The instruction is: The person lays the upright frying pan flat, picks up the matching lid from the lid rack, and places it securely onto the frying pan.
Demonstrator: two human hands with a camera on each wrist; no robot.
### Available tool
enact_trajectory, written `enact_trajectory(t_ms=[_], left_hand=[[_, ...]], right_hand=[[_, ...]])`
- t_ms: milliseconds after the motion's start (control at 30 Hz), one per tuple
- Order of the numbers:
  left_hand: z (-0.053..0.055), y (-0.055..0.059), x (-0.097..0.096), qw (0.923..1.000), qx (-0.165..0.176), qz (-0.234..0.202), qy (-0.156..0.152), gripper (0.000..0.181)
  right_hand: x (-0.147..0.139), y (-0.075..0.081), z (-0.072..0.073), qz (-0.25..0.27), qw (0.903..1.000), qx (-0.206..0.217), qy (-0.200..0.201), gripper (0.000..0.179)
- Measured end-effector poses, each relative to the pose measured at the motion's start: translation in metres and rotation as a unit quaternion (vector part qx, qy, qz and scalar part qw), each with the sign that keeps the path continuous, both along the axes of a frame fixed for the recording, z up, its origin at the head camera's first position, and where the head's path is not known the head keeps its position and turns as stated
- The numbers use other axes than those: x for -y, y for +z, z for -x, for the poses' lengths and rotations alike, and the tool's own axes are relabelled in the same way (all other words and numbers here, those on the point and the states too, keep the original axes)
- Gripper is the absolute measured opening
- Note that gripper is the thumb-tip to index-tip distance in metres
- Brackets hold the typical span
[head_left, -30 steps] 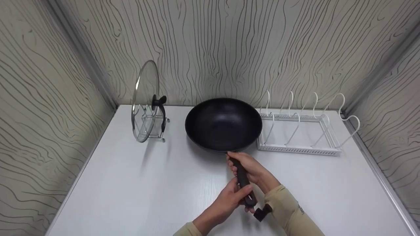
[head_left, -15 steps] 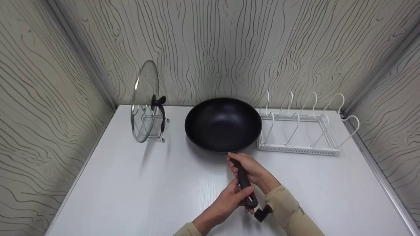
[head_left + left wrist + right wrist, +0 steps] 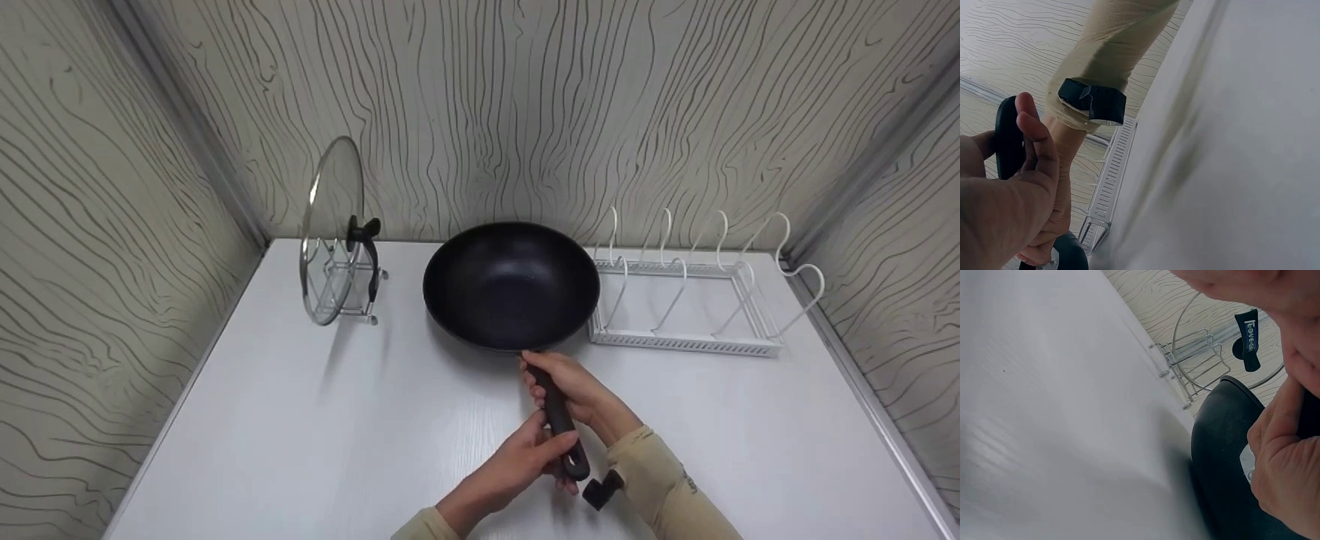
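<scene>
White table, grain-patterned walls. Glass lid, disc-shaped, settled upright in wire stand. Pan, black, smooth, deep, between stand and looped white rack; handling seems unfinished, pan unreleased. Left hand curled round end of dark handle, right hand gripping nearer pan. Whether pan touches table: cannot tell.

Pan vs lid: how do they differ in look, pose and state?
The pan is dark and opaque; the lid is clear with a shiny rim.
The pan's opening faces up; the lid stands on edge in a wire rack.
The left hand and right hand hold the pan's handle; neither touches the lid.
Both are round.
</scene>
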State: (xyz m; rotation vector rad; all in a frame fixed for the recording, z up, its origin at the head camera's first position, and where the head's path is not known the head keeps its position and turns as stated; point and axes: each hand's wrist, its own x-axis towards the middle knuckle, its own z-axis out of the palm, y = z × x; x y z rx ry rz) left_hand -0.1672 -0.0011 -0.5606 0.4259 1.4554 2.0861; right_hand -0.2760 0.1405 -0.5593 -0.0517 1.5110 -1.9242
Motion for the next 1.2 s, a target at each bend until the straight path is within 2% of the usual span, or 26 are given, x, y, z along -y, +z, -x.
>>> enact_trajectory(t_ms=[233,333,533,700,900,1200], left_hand=[[0.002,-0.002,0.009,0.9991,-0.024,0.032,-0.013,0.045],[0.001,-0.004,0.014,0.9984,-0.027,0.049,-0.007,0.043],[0.002,-0.006,0.025,0.9971,-0.022,0.073,0.008,0.029],[0.005,-0.006,0.038,0.9945,-0.032,0.098,0.018,0.03],[0.013,-0.003,0.055,0.9879,-0.054,0.138,0.045,0.03],[0.03,0.011,0.08,0.9767,-0.094,0.175,0.081,0.032]], right_hand=[[-0.002,-0.003,0.0,-0.004,1.0,-0.001,0.002,0.026],[-0.003,-0.006,0.0,-0.009,0.9999,-0.003,0.003,0.025],[-0.005,-0.009,0.0,-0.019,0.9998,-0.006,0.007,0.026],[-0.007,-0.01,0.001,-0.021,0.9997,-0.01,0.011,0.027],[-0.009,-0.012,0.002,-0.021,0.9996,-0.011,0.015,0.026],[-0.011,-0.013,0.003,-0.028,0.9993,-0.017,0.015,0.027]])
